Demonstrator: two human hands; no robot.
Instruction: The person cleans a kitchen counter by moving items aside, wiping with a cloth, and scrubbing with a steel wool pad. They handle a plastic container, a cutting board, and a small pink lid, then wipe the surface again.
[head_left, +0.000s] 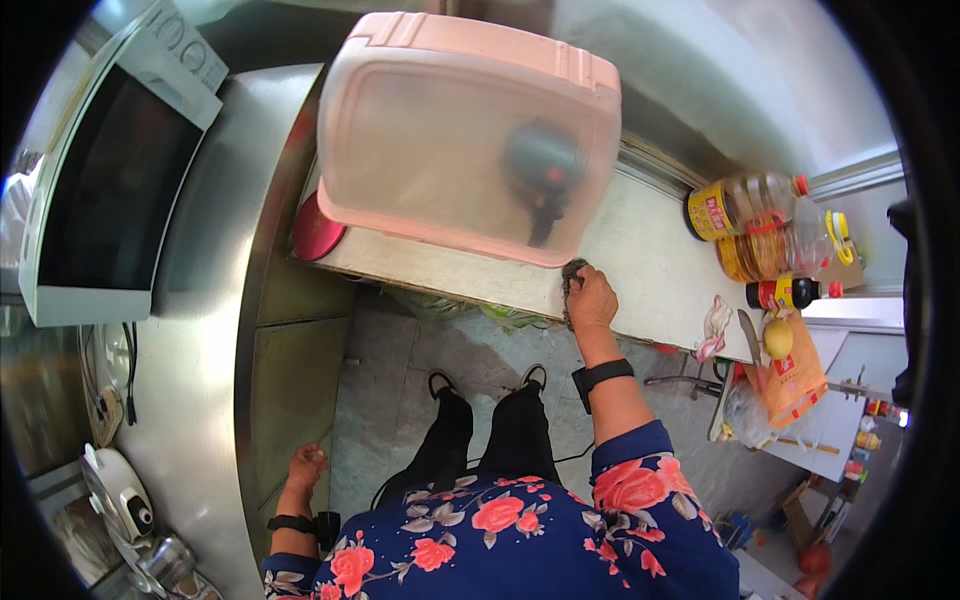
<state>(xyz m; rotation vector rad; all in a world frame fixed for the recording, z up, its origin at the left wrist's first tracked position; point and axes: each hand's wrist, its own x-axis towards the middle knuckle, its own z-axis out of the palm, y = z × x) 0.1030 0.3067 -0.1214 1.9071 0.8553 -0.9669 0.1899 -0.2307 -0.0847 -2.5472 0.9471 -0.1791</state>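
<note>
My right hand (594, 298) presses a dark grey scouring pad or cloth (572, 289) on the front edge of a white countertop (652, 262). Just beyond it stands a translucent plastic storage box (420, 150) with pink trim. Through its cloudy wall shows a dark, rounded thing with a handle (541, 169), too blurred to name. My left hand (306, 466) hangs low beside the steel counter, fingers loosely bent, with nothing visible in it.
Cooking oil bottles (742, 206) and a dark sauce bottle (780, 292) lie at the right. Near them are a knife (748, 337), a yellow round fruit (778, 339) and a crumpled plastic wrapper (716, 326). A microwave (112, 180) tops the steel counter (195, 360). A pink round object (316, 232) sits left of the box.
</note>
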